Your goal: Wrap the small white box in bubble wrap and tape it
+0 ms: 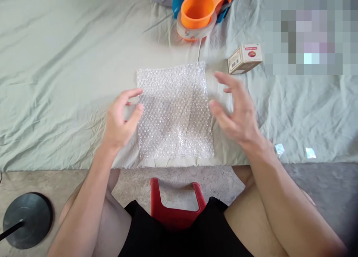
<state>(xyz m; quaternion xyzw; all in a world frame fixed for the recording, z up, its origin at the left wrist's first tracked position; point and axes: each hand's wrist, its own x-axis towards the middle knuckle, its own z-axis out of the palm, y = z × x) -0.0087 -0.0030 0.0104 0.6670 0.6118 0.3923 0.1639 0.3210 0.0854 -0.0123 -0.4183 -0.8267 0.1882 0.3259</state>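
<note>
Bubble wrap sheet [175, 109] is laid flat near front edge of bed sheet [56, 81]. Left hand [121, 117] & right hand [236, 107] are held open at its sides, nothing gripped. Small box [244, 58] sits beyond.

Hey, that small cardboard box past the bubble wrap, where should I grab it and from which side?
Probably pinch the small box across its two long side faces from above with the right hand, which is nearest. It lies flat on the sheet, apart from the bubble wrap and tape dispenser.
</note>
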